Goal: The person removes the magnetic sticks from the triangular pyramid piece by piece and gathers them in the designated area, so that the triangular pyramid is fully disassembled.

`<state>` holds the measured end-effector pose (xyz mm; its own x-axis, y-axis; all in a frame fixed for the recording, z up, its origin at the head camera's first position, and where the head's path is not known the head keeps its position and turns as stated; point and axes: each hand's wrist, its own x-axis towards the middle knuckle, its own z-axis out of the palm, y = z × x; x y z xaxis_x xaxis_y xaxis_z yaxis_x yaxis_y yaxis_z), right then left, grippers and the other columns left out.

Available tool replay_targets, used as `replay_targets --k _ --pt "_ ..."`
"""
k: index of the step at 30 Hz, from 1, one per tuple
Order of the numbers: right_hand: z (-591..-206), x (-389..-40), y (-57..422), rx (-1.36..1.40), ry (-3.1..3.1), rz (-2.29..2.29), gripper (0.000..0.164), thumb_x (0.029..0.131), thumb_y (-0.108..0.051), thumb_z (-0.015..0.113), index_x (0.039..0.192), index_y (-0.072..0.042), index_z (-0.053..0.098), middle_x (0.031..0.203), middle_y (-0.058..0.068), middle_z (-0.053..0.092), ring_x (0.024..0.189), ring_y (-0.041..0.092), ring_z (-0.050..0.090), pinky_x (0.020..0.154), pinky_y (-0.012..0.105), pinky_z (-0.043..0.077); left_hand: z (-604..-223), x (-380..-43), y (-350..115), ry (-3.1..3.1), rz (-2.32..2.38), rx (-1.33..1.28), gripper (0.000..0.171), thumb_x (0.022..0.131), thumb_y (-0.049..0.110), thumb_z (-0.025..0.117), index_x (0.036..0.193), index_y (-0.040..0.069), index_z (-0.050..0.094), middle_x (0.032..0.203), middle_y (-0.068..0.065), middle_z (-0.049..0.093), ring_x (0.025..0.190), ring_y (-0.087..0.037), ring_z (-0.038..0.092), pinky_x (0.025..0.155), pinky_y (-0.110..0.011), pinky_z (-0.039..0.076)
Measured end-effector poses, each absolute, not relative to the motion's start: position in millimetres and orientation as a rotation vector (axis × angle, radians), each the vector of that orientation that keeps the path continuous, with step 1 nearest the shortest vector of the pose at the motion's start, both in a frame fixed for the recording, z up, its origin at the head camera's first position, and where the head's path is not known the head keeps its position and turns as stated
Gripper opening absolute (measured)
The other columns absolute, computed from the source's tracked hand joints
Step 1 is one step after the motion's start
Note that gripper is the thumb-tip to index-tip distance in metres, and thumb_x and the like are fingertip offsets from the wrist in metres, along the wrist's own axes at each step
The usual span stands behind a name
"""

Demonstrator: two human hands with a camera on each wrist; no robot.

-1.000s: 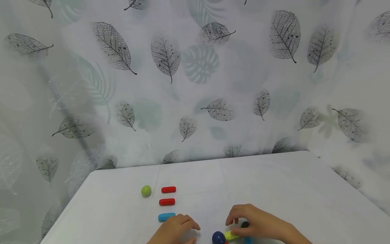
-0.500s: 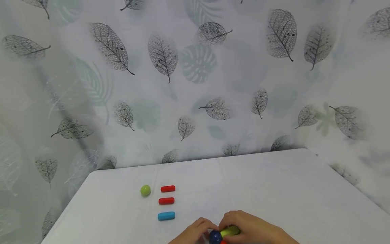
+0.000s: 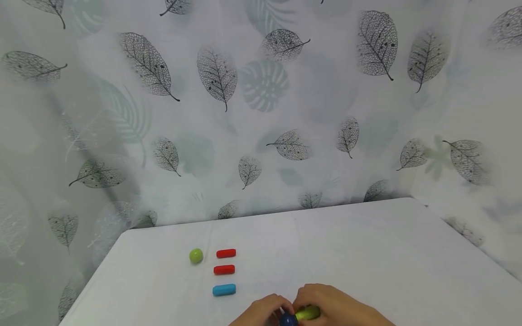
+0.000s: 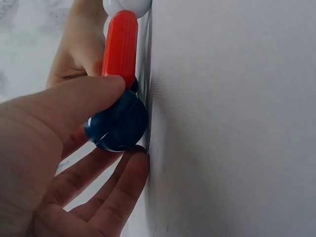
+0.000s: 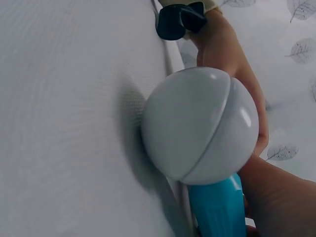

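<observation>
At the near edge of the head view, my left hand (image 3: 264, 310) holds a dark blue ball (image 3: 288, 320). My right hand (image 3: 332, 307) grips a yellow-green rod (image 3: 308, 313) whose end meets that ball. Seen from the left wrist, the thumb lies where a red rod (image 4: 121, 47) joins the blue ball, and the other fingers curve under it. The red rod's far end reaches a white ball (image 4: 129, 6). In the right wrist view a larger-looking white ball (image 5: 197, 126) sits on a cyan rod (image 5: 217, 207) and hides most of the right hand.
Left of centre on the white table (image 3: 346, 253) lie two red rods (image 3: 226, 253), a blue rod (image 3: 224, 290) and a green ball (image 3: 196, 256). A leaf-patterned curtain (image 3: 261, 136) hangs behind the table.
My left hand has moved right, away from the loose blue rod, onto the dark blue ball. My right hand has closed round the yellow-green rod and come nearer the left.
</observation>
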<state>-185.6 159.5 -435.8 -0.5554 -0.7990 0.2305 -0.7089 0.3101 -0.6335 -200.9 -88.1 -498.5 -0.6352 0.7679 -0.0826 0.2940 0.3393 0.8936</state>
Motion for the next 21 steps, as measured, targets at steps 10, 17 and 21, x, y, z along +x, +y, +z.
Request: replay_targets --k 10,17,21 --pt "-435 -187 161 -1.436 2.631 -0.967 0.008 0.094 -0.025 0.065 0.099 -0.022 0.07 0.094 -0.017 0.058 0.083 -0.005 0.049 0.067 0.014 0.045 -502 -208 -90 2.116 1.227 0.912 0.027 0.088 0.021 0.073 0.109 0.023 0.057 0.098 0.017 0.059 0.086 0.003 0.057 0.079 -0.014 0.05" --pt "-426 -185 162 -1.514 2.768 -0.989 0.022 0.095 -0.028 0.064 0.112 -0.014 0.068 0.109 -0.01 0.057 0.098 0.005 0.051 0.077 0.023 0.049 -483 -198 -89 2.173 1.246 0.819 0.028 0.086 0.016 0.075 0.107 0.02 0.057 0.096 0.014 0.059 0.082 0.0 0.056 0.077 -0.017 0.051" --pt "-422 -184 158 -1.594 2.57 -1.149 0.019 0.097 -0.018 0.062 0.114 -0.012 0.066 0.107 -0.003 0.059 0.096 0.007 0.055 0.077 0.021 0.051 -467 -191 -87 2.243 1.248 0.657 0.03 0.081 0.012 0.079 0.102 0.018 0.058 0.091 0.01 0.059 0.078 -0.005 0.056 0.078 -0.02 0.053"
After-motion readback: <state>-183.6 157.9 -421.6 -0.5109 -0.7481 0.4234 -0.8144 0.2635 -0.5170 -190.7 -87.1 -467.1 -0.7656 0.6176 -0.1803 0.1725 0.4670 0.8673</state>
